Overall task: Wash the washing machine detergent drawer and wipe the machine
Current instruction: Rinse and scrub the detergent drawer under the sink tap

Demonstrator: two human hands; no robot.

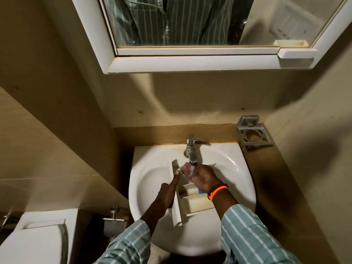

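White round ceramic wash basin (152,180) carries the job; white rigid-plastic detergent drawer with divided compartments (192,201) lies tilted inside it, front panel towards the person, far end up under the chrome tap (191,151); water runs onto that end; drawer reads as light, stiff, hollow, and wet so likely slippery; thin divider walls look like the weak spot, so I'd grip the long side wall or thick front panel, not the partitions; left hand (168,191) holds the left side wall, forefinger laid straight along it, steadying; right hand (202,177) is over the far compartment at the stream, fingers curled, apparently rubbing; whether it holds a cloth or brush I cannot tell; orange and black beaded wristband (217,191) on the right wrist; no brand, label or legible writing on drawer, basin or tap.
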